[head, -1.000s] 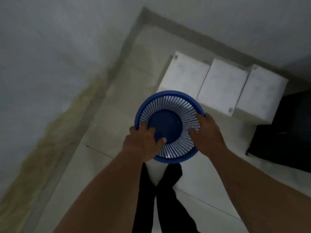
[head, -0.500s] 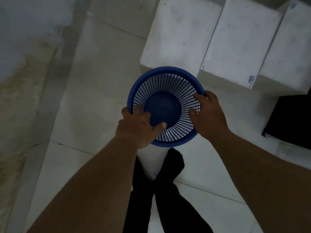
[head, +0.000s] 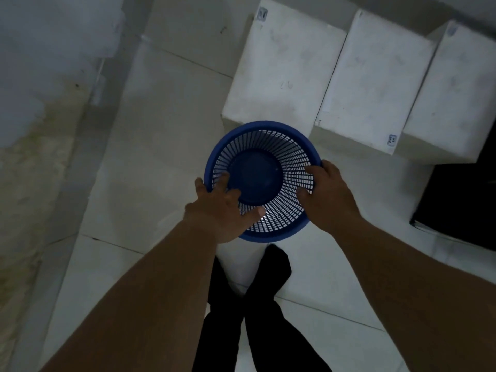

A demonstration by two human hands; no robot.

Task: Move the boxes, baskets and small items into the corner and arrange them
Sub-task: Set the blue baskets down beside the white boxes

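Pale tiles (head: 161, 157) below; my left hand (head: 220, 210) and right hand (head: 327, 197) clamp opposite rims of the blue mesh basket (head: 255, 178), held just near the white boxes (head: 284, 73). Light, flexible plastic, I judge: rim grips best.

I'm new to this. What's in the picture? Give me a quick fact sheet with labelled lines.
Held item: blue mesh basket, empty, opening toward the camera
Left hand: grips the basket's near-left rim
Right hand: grips its right rim
Nearby: three white boxes, side by side, beyond the basket
Floor: pale tiles
Right edge: black object, unclear
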